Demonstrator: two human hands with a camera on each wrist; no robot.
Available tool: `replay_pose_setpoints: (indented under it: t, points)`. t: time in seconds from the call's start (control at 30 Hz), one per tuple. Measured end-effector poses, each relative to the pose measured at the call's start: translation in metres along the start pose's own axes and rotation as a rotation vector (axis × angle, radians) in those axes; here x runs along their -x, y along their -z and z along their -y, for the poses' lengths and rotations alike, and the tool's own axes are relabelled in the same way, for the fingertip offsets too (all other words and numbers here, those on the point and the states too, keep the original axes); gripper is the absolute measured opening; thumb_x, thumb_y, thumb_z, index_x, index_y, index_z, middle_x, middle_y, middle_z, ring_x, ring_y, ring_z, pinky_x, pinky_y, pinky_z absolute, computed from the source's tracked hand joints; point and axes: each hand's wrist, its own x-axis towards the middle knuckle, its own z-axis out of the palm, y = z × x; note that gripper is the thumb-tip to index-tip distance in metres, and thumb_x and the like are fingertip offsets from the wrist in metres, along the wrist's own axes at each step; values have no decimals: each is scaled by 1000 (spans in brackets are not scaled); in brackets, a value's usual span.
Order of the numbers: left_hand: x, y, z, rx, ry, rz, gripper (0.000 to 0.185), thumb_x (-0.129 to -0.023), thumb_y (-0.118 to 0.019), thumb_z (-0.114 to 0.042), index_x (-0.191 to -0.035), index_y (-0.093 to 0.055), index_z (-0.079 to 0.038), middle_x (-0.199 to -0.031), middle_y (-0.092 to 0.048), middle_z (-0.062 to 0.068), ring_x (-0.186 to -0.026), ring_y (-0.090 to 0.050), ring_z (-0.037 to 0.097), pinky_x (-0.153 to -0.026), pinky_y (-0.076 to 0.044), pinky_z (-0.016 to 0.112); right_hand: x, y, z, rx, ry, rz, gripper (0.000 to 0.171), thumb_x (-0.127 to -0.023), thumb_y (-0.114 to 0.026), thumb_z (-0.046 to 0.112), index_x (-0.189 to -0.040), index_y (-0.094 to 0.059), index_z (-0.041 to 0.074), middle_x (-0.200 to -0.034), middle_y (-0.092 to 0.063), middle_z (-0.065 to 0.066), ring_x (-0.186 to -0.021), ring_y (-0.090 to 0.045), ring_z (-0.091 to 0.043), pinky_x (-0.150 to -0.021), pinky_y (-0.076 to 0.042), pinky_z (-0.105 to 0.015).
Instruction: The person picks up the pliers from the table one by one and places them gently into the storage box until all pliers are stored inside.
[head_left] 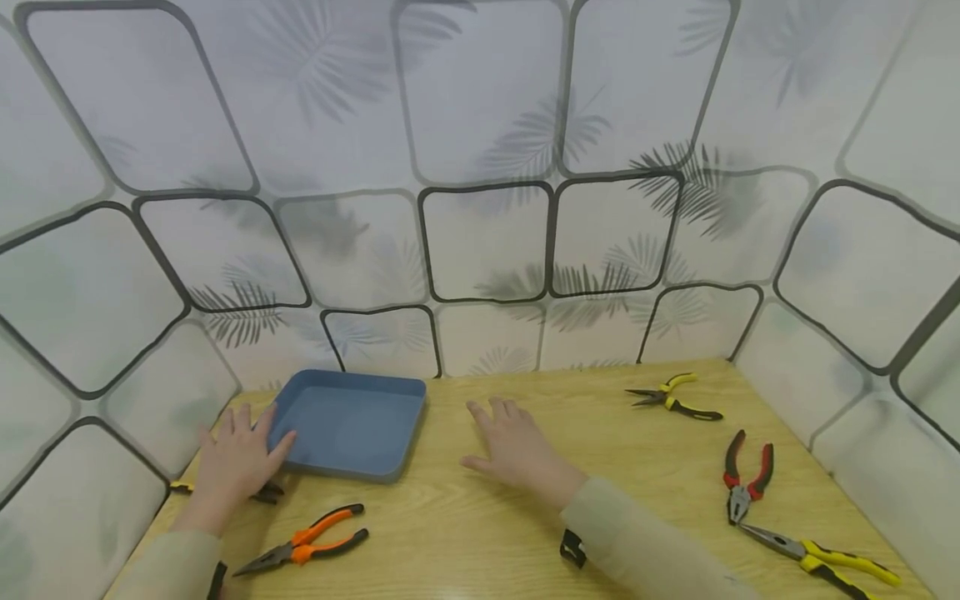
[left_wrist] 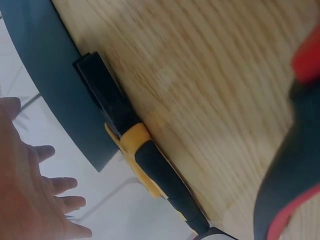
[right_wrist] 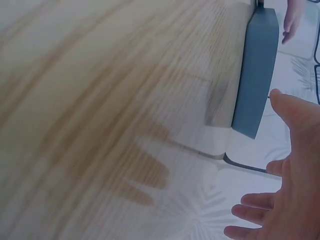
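Observation:
A blue-grey rectangular tray [head_left: 348,425] lies on the wooden table at the left. My left hand [head_left: 236,454] hovers at its left edge, fingers spread, thumb overlapping the rim in the head view. Partly hidden below that hand is a pair of pliers with yellow and black handles [left_wrist: 165,185], lying beside the tray in the left wrist view. My right hand [head_left: 517,450], fingers spread and holding nothing, is over the table to the right of the tray. Orange-and-black long-nose pliers [head_left: 303,543] lie in front of the tray, near my left wrist.
On the right side of the table lie yellow-and-black long-nose pliers [head_left: 666,397], red-and-black pliers [head_left: 741,487] and another yellow-handled long-nose pair [head_left: 806,554]. A red and black handle [left_wrist: 295,145] shows close up in the left wrist view. Patterned walls [head_left: 487,242] enclose the table.

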Motion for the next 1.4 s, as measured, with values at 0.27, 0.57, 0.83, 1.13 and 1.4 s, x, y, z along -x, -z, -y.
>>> replay_pose_setpoints:
  t: [0.27,0.57,0.83,1.13,1.4]
  points:
    - [-11,-6,10,-3,20,13,73,-107,-53,-50,-152,-47,6,-147,-39,51,-133,-40,70,-105,-25,89,-11,-3,17,13,1,26,89,-99,-61,67,-163,-39,10,-154,-51,-23,-145,-50,-39,-120,-43,-52]
    - [-15,-4,17,13,65,82,75,-108,-49,-51,-154,-42,9,-148,-36,51,-135,-37,70,-107,-24,88,-26,-8,34,57,21,-5,82,-101,-56,67,-159,-45,9,-143,-59,-17,-137,-56,-33,-118,-45,-47]
    - [-19,-2,19,12,73,119,75,-109,-48,-48,-153,-40,13,-140,-43,51,-127,-45,67,-102,-36,80,-40,-15,43,40,-14,15,83,-104,-49,67,-159,-46,5,-144,-60,-17,-137,-56,-32,-118,-45,-46]
    - [-20,-5,23,17,98,189,77,-109,-48,-48,-154,-37,14,-140,-44,51,-126,-46,66,-103,-37,78,-53,-25,54,74,-29,34,84,-105,-43,68,-157,-48,2,-150,-58,-19,-142,-54,-34,-120,-44,-46]
    - [-21,-7,23,2,80,206,77,-109,-47,-47,-152,-37,15,-139,-43,52,-125,-45,67,-99,-42,76,-55,-34,60,58,-38,46,82,-106,-41,69,-155,-49,3,-148,-59,-19,-138,-56,-32,-117,-47,-44]
